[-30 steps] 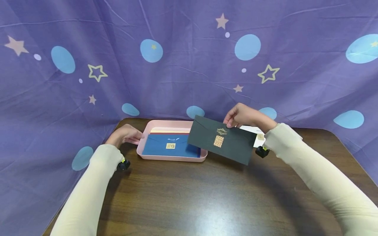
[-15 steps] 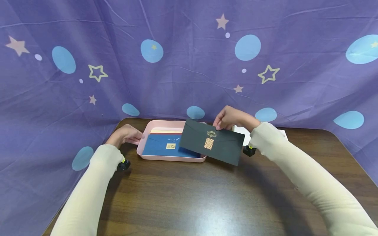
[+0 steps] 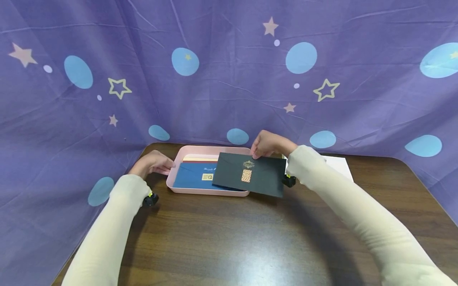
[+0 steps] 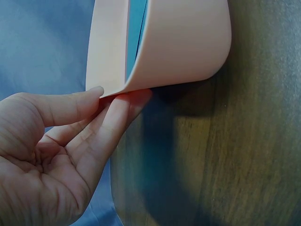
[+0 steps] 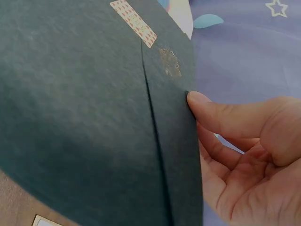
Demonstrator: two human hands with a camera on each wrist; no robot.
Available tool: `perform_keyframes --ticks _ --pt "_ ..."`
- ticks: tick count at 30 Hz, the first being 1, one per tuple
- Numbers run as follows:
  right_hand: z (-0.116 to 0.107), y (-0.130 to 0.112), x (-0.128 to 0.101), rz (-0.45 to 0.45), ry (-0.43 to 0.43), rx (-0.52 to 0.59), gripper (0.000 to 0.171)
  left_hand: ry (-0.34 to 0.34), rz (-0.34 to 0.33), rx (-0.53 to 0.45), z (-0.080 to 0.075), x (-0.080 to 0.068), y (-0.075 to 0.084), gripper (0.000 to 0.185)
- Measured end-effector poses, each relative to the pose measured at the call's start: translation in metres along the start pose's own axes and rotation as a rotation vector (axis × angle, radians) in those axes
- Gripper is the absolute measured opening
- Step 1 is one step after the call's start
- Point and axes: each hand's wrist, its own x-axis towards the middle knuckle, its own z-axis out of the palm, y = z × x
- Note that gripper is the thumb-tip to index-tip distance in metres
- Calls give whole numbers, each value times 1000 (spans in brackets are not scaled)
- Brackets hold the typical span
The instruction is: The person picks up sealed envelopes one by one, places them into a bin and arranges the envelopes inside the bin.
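My right hand (image 3: pixel 266 143) pinches the top edge of a dark green envelope (image 3: pixel 264 180), which bears a gold emblem and a patterned sticker. The envelope's left part hangs over the pink tray (image 3: pixel 211 191), and its right part juts past the tray's right side. In the right wrist view, the thumb (image 5: pixel 230 117) lies on the near face of the envelope. My left hand (image 3: pixel 154 162) pinches the tray's left rim, thumb inside and fingers outside, as the left wrist view shows. A blue envelope (image 3: pixel 189 176) lies in the tray, with red and cream edges showing behind it.
White paper (image 3: pixel 339 166), perhaps an envelope, lies on the brown wooden table (image 3: pixel 214 238) behind the right forearm, partly hidden. A purple curtain (image 3: pixel 214 103) with stars and blue ovals hangs right behind the table's back edge.
My right hand has carried the dark green envelope leftward, from beside the tray to partly over it, and lower. It has become more level. The left hand and tray stay put.
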Motion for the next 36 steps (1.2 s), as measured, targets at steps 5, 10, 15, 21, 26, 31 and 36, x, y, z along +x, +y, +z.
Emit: perform_keyframes --ticks 5,10,15,21,26,31,36 --pt "6 0 6 12 -2 -11 10 -1 2 -4 1 0 1 32" --pt "9 -1 8 24 -17 -44 11 -3 2 -4 1 -2 2 32" --pt "8 1 8 45 -64 -64 13 -2 3 3 0 -2 2 32" --pt "5 4 5 50 -103 -99 17 4 -9 11 1 -2 1 32" --pt "2 3 2 66 -113 -141 18 12 -17 19 1 -1 1 33" --pt "-3 0 -2 89 -126 -141 17 16 -16 26 0 -2 2 34" --pt "-5 -6 -3 56 -68 -87 15 17 -14 22 1 -2 2 33"
